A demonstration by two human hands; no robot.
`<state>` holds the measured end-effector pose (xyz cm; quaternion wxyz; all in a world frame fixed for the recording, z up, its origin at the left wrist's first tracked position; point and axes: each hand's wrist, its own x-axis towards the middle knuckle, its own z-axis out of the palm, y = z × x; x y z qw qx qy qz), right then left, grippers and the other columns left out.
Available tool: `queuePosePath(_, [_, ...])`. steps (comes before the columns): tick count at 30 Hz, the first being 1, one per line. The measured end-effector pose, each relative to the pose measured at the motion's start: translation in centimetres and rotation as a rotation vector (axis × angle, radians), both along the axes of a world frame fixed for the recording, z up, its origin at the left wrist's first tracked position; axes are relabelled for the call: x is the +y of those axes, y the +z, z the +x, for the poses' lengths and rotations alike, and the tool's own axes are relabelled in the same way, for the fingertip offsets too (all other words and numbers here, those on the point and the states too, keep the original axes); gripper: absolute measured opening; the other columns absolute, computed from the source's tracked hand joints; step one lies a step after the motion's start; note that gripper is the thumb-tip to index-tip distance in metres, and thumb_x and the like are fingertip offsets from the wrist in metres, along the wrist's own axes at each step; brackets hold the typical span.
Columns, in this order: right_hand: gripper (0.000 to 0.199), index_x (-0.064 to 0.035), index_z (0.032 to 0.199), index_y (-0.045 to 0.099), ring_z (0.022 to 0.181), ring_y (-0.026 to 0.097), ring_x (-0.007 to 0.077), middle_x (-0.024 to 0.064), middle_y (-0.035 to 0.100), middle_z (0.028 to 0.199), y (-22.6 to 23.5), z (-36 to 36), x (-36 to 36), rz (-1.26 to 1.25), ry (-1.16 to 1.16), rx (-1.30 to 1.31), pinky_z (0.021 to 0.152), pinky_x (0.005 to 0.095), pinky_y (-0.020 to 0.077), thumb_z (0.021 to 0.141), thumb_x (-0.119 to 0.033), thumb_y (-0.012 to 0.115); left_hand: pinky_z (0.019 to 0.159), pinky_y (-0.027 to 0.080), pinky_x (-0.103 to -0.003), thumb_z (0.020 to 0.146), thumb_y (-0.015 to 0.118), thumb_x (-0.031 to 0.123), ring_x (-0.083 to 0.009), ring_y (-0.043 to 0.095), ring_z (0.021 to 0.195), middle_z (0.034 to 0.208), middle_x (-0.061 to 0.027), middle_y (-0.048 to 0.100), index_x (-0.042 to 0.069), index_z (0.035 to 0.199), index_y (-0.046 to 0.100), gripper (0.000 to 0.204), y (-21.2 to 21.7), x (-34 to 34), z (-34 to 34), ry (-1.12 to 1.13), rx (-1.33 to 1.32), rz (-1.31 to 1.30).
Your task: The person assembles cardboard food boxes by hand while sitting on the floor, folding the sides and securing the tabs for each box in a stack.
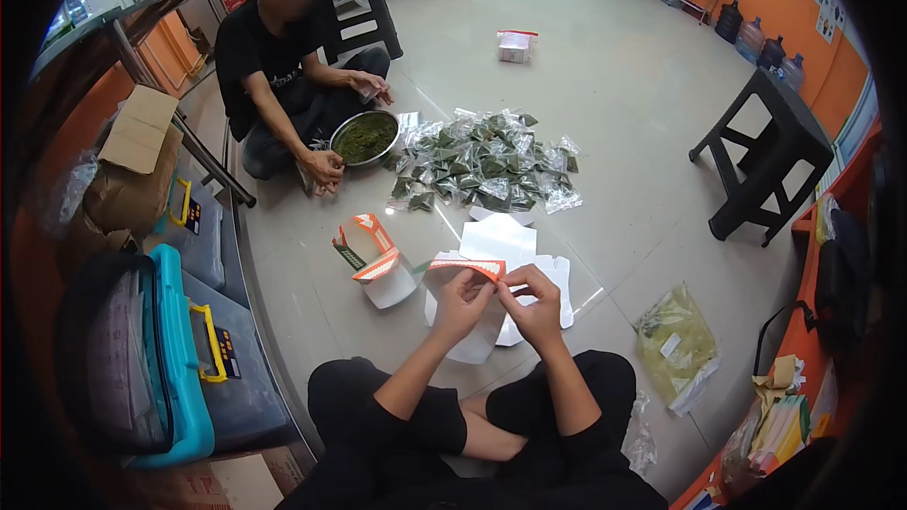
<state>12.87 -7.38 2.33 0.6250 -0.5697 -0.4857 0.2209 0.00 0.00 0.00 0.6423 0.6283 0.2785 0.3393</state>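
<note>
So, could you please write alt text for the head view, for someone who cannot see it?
A person's left hand and right hand hold an orange-edged white carton in a fingertip grip, near flat white pieces on the floor. Beyond lies a heap of small clear bags with green contents, beside a seated co-worker with a metal bowl.

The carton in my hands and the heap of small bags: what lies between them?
White card pieces lie there on the floor, in the head view.

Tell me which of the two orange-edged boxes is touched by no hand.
The left box, on the floor; the left hand and right hand hold the other box.
</note>
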Motion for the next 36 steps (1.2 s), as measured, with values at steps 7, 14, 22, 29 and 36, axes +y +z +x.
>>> queuePosePath(7, [0.008,-0.0005,0.078,0.061,0.072,0.058,0.0119,0.0047,0.057,0.078,0.0,-0.7,0.7,0.040,0.000,0.019,0.059,0.0229,0.0498,0.075,-0.002,0.068,0.086,0.049,-0.028,0.088,0.054,0.000,-0.0159,0.060,0.099,0.106,-0.0104,0.060,-0.004,0.110,0.054,0.022,-0.4,-0.1,0.3,0.073,-0.246,-0.074])
queuePosePath(14, [0.022,-0.0025,0.072,0.048,0.062,0.050,0.0097,0.0026,0.052,0.071,-1.7,1.4,0.4,-0.054,0.020,0.047,0.058,0.0231,0.0440,0.075,-0.008,0.069,0.091,0.045,-0.029,0.088,0.055,0.003,-0.0169,0.059,0.103,0.109,-0.0107,0.061,-0.003,0.114,0.056,0.027,1.3,-1.4,0.3,-0.067,0.065,0.073])
queuePosePath(22, [0.022,-0.0064,0.069,0.044,0.058,0.046,0.0052,-0.0022,0.047,0.061,-4.0,4.4,1.4,-0.174,-0.087,0.317,0.053,0.0223,0.0410,0.084,-0.009,0.059,0.084,0.046,-0.034,0.077,0.063,0.001,-0.0309,0.060,0.098,0.104,-0.0194,0.061,0.002,0.118,0.055,0.042,9.0,-3.3,-1.3,0.279,0.304,0.853])
queuePosePath(29, [0.029,-0.0080,0.064,0.043,0.056,0.047,0.0051,-0.0020,0.049,0.061,-3.9,3.6,1.2,-0.220,0.140,0.307,0.050,0.0223,0.0411,0.085,-0.016,0.062,0.085,0.044,-0.035,0.087,0.049,0.004,-0.0344,0.060,0.095,0.102,-0.0215,0.062,0.002,0.126,0.047,0.039,5.5,0.8,-3.2,-0.001,0.450,0.342])
queuePosePath(36, [0.028,0.0000,0.080,0.060,0.058,0.052,0.0079,0.0041,0.059,0.068,-0.8,-0.3,-0.1,-0.292,0.299,0.543,0.051,0.0219,0.0406,0.087,-0.027,0.061,0.070,0.049,-0.041,0.084,0.048,0.001,-0.0320,0.063,0.082,0.095,-0.0131,0.065,0.021,0.129,0.050,0.049,4.4,0.4,-2.3,0.221,0.638,0.767])
